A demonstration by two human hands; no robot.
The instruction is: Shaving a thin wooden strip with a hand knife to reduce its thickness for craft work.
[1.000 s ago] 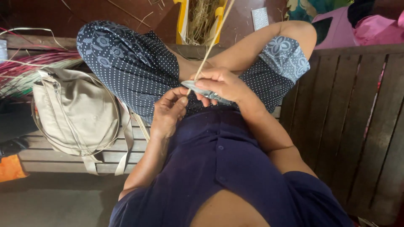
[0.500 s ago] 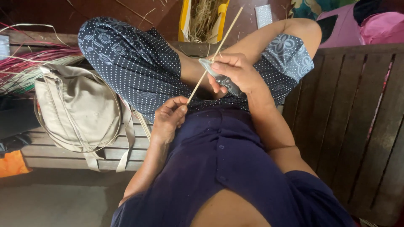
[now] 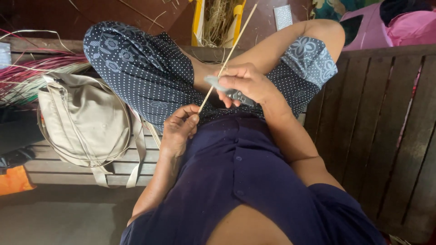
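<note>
Wooden slatted bench (image 3: 372, 136), beige bag (image 3: 84, 122) alongside. Left hand (image 3: 179, 129) pinches the lower end of a thin reed strip (image 3: 227, 59); right hand (image 3: 247, 84) grips what's probably a small blade (image 3: 213, 81) against it. Scraping step; next stroke needs strip kept taut.

Passage at frame left is blocked by a beige bag (image 3: 84, 122) on the counter (image 3: 68, 165); bare slats are left, apparently unobstructed, at frame right beside the raised knees.

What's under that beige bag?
The beige bag lies on a slatted wooden bench; its straps hang over the front edge. Coloured straw pokes out behind it. Anything directly beneath is covered.
</note>
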